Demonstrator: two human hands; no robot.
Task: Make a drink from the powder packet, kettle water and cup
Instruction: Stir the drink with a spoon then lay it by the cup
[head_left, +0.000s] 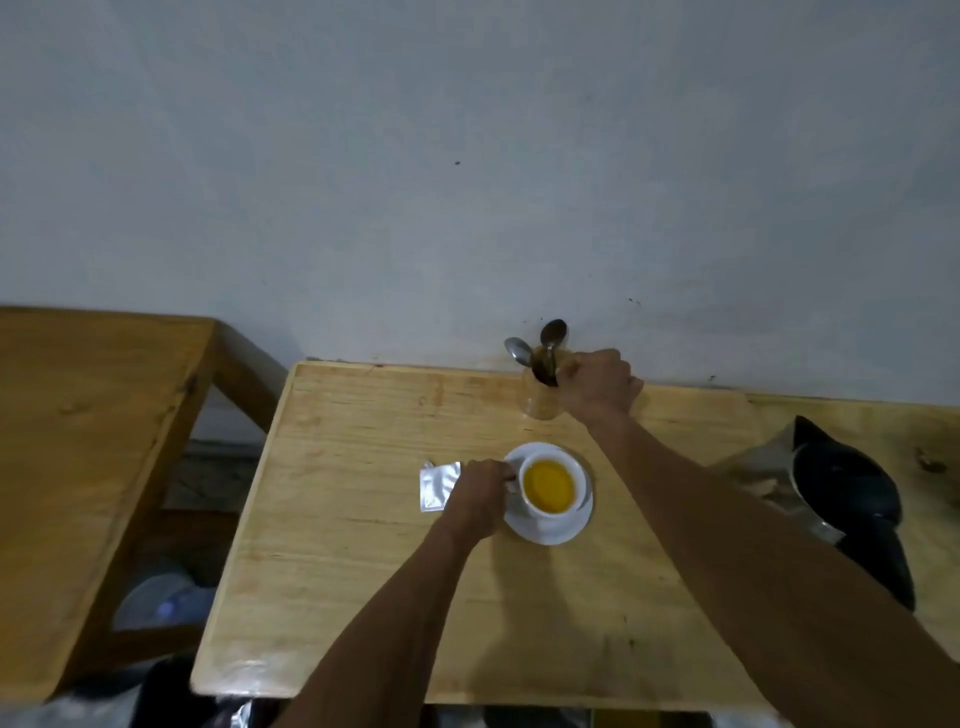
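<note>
Head view: my left hand (480, 493) sits low on the table (332, 545), arm coming up from the bottom edge, wrist straight. Its fingers (503, 474) are pinched on the handle of the white cup (553, 491). Cup stands upright on a white saucer (545, 532), full of yellow-orange liquid, roughly mid-table. Silver powder packet (435, 487) lies flat just left of my left hand, partly hidden under it, looks opened at the top corner.

My right hand (597, 387) is stretched far forward to the back edge of the table by the wall, arm fully extended across from bottom right. Fingers curled in at the rim of a clear glass holder (540, 402) with spoons (551, 335) standing in it. Knuckles face me, so can't tell whether they grip a spoon handle or the holder, or nothing.

Kettle (852, 493), dark lid, metal body, stands at the right of the table, just beyond my right forearm, untouched.
</note>
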